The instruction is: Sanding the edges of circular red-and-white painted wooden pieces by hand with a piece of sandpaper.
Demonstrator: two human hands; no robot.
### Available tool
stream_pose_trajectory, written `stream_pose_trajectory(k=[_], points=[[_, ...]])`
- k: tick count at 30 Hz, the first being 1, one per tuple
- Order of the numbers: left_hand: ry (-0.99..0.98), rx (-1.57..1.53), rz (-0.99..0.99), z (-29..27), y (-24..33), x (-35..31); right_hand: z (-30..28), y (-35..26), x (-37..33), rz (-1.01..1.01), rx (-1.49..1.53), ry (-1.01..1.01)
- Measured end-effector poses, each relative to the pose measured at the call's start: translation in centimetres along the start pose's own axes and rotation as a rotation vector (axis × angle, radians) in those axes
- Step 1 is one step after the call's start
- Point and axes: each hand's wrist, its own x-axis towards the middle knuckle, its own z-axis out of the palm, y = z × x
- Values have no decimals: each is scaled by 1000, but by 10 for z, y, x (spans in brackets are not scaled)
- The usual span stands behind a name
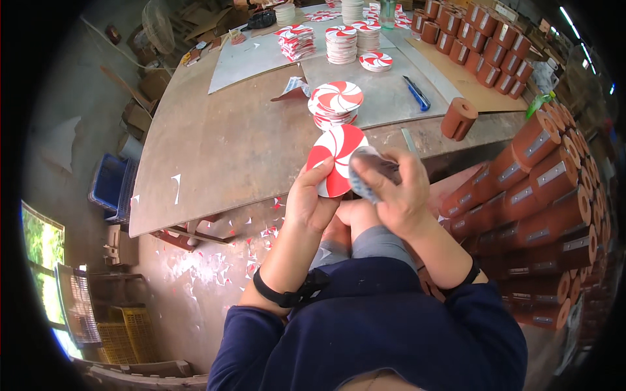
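A round disc with a red and white swirl (345,144) is upright in front of me, its left edge pinched between the thumb and fingers of my left hand (305,201). My right hand (407,199) is closed on a folded piece of sandpaper (358,177), grey-brown with a printed back, and slightly blurred. The sandpaper lies against the disc's right edge. Just beyond the disc, a short, uneven stack of similar swirl discs (336,98) stands on the table. Another curled sheet of sandpaper (293,89) rests left of that stack.
A blue utility knife (416,93) and a brown slotted cylinder (458,119) lie right on the wooden table (215,143). More disc stacks (341,45) stand farther back. Brown cylinders (531,195) are piled high close on my right. Paper scraps (215,267) litter the floor.
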Motion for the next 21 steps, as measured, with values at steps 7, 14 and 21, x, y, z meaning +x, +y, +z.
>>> stream_pose_trajectory(k=[7, 14, 21], points=[[-41, 33, 55, -15, -10, -2, -1, 1, -14, 137, -108, -21], [-18, 115, 81, -12, -1, -12, 9, 35, -36, 196, -128, -1], [-3, 95, 94, -25, 6, -11, 1, 11, -24, 184, -74, -82]])
